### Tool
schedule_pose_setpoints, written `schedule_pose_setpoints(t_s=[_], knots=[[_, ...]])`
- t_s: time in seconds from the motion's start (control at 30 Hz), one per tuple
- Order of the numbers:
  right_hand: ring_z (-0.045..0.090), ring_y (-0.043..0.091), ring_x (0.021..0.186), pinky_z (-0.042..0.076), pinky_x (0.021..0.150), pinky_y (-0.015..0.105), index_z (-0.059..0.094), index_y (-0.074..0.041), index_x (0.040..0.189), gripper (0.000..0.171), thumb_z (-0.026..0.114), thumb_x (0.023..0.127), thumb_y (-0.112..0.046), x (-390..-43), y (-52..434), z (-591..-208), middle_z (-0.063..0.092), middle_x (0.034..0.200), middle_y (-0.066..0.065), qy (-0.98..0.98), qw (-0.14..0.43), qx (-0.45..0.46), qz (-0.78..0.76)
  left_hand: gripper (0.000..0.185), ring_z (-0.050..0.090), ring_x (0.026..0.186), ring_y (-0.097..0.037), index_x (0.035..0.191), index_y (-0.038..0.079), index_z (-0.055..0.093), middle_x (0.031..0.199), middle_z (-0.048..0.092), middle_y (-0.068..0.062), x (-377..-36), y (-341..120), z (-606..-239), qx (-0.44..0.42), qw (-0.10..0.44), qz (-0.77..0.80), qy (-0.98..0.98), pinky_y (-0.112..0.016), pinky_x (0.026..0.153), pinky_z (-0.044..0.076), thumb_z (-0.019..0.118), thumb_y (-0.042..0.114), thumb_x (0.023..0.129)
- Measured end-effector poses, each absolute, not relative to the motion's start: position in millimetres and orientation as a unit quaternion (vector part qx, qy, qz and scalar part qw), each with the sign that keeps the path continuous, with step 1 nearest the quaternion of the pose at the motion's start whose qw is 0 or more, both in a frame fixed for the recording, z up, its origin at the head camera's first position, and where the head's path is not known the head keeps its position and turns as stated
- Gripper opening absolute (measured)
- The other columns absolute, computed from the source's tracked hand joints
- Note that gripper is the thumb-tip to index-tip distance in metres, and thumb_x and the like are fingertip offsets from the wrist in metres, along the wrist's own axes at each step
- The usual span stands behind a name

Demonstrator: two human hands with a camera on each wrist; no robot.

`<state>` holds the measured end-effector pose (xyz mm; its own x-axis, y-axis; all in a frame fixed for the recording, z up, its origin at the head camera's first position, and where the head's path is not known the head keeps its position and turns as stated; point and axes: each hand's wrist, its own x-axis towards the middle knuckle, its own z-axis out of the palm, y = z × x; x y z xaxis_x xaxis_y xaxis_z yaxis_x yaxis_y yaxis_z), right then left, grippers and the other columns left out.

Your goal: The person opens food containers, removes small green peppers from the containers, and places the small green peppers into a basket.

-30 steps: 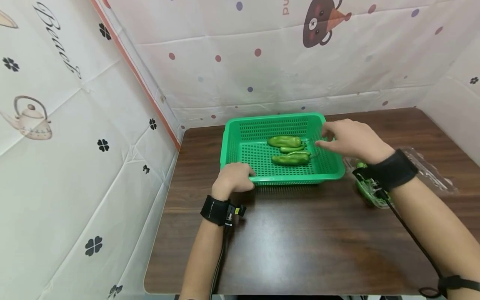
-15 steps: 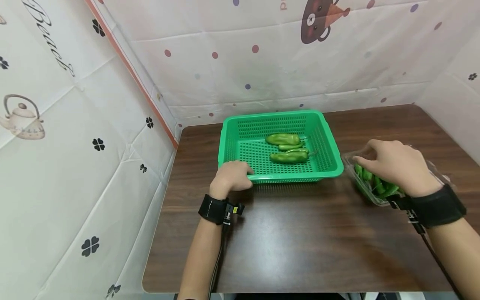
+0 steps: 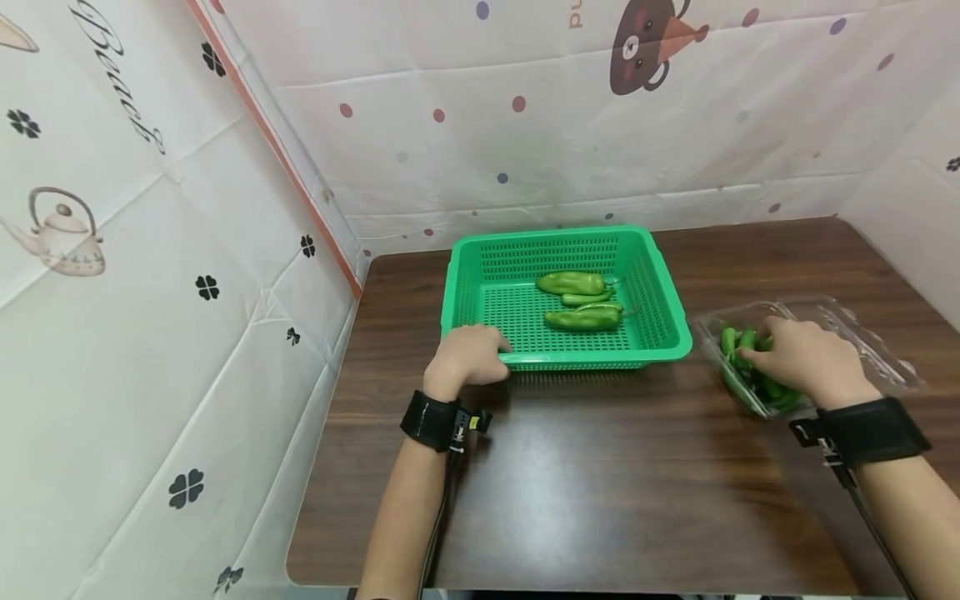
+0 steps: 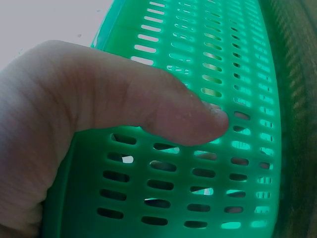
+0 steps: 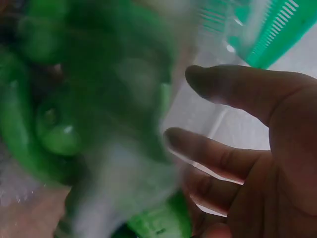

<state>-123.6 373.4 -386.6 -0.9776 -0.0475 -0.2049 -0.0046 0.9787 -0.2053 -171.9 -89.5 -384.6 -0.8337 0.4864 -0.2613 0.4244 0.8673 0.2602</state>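
Observation:
A green mesh basket (image 3: 570, 358) holds several long green peppers (image 3: 583, 317) lying on its floor. My left hand (image 3: 468, 358) grips its near rim toward the left corner. In the left wrist view the thumb (image 4: 183, 114) presses along the slotted outer wall; the other fingers are hidden. To the right, my right hand (image 3: 813, 358) reaches over a clear plastic box (image 3: 750, 404) of smaller green peppers (image 3: 731, 342). In the right wrist view its thumb (image 5: 233, 84) and fingers (image 5: 208, 151) are spaced apart, with the fingertips close beside the peppers (image 5: 59, 134), seen partly through blurred plastic.
The box's clear lid (image 3: 870, 333) lies folded back on its right. Everything stands on a dark wooden table (image 3: 600, 492). Printed white sheeting (image 3: 420, 167) lines the back and sides.
My right hand has moved from above the basket's right side to the plastic box and down among its peppers. The left hand stays on the basket rim.

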Motion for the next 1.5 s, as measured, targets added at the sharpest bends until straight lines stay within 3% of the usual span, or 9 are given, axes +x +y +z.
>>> schedule_pose_setpoints(t_s=[0.17, 0.33, 0.47, 0.57, 0.8, 1.2, 1.5], knots=[[0.052, 0.029, 0.064, 0.038, 0.054, 0.043, 0.056, 0.004, 0.109, 0.046, 0.063, 0.096, -0.040, -122.0, 369.5, -391.6, 0.060, 0.079, 0.015, 0.992, 0.096, -0.013, -0.087, 0.055, 0.017, 0.062, -0.013, 0.132, 0.025, 0.071, 0.135, 0.069, 0.000, -170.5, -90.0, -382.5, 0.237, 0.162, 0.096, 0.953, -0.031, 0.055, 0.018, 0.056, 0.009, 0.082], [0.050, 0.027, 0.062, 0.035, 0.054, 0.041, 0.055, 0.002, 0.108, 0.043, 0.063, 0.095, -0.039, -121.1, 364.4, -395.3, 0.056, 0.074, 0.012, 0.991, 0.096, -0.008, -0.091, 0.053, 0.021, 0.063, -0.014, 0.133, 0.025, 0.071, 0.136, 0.069, -0.001, -168.7, -90.3, -384.8, 0.239, 0.164, 0.094, 0.952, -0.031, 0.056, 0.020, 0.056, 0.010, 0.084], [0.045, 0.023, 0.060, 0.030, 0.055, 0.038, 0.053, -0.006, 0.086, 0.032, 0.065, 0.094, -0.034, -121.1, 361.6, -399.3, 0.046, 0.065, 0.004, 0.992, 0.082, -0.014, -0.092, 0.052, 0.022, 0.063, -0.014, 0.132, 0.026, 0.072, 0.135, 0.069, 0.000, -167.9, -90.3, -385.0, 0.238, 0.161, 0.093, 0.953, -0.031, 0.056, 0.020, 0.056, 0.010, 0.084], [0.040, 0.020, 0.057, 0.027, 0.054, 0.037, 0.043, -0.014, 0.070, 0.035, 0.065, 0.093, -0.029, -121.3, 360.4, -401.7, 0.039, 0.061, -0.001, 0.993, 0.071, -0.022, -0.089, 0.053, 0.022, 0.063, -0.014, 0.132, 0.026, 0.072, 0.135, 0.069, 0.000, -167.9, -90.3, -384.7, 0.241, 0.158, 0.093, 0.953, -0.030, 0.056, 0.020, 0.056, 0.010, 0.083], [0.036, 0.016, 0.053, 0.026, 0.051, 0.034, 0.039, -0.020, 0.059, 0.038, 0.061, 0.090, -0.019, -125.6, 354.9, -401.7, 0.034, 0.056, -0.005, 0.994, 0.073, -0.025, -0.083, 0.053, 0.026, 0.063, -0.014, 0.132, 0.026, 0.071, 0.135, 0.069, 0.000, -168.2, -90.5, -383.5, 0.238, 0.159, 0.095, 0.953, -0.030, 0.056, 0.020, 0.056, 0.010, 0.084], [0.043, 0.023, 0.056, 0.036, 0.054, 0.042, 0.041, -0.013, 0.064, 0.025, 0.051, 0.087, -0.010, -131.3, 352.5, -394.5, 0.042, 0.060, 0.005, 0.992, 0.098, -0.006, -0.077, 0.053, 0.025, 0.063, -0.014, 0.132, 0.025, 0.071, 0.135, 0.069, 0.000, -168.9, -91.0, -380.7, 0.239, 0.159, 0.101, 0.953, -0.030, 0.055, 0.020, 0.056, 0.009, 0.084], [0.041, 0.021, 0.055, 0.032, 0.055, 0.040, 0.039, -0.014, 0.066, 0.022, 0.051, 0.084, -0.010, -133.7, 353.6, -393.2, 0.038, 0.059, 0.002, 0.990, 0.107, 0.000, -0.088, 0.053, 0.023, 0.063, -0.014, 0.132, 0.025, 0.071, 0.135, 0.069, -0.001, -169.5, -90.7, -380.2, 0.247, 0.159, 0.097, 0.951, -0.030, 0.056, 0.020, 0.056, 0.010, 0.084]])
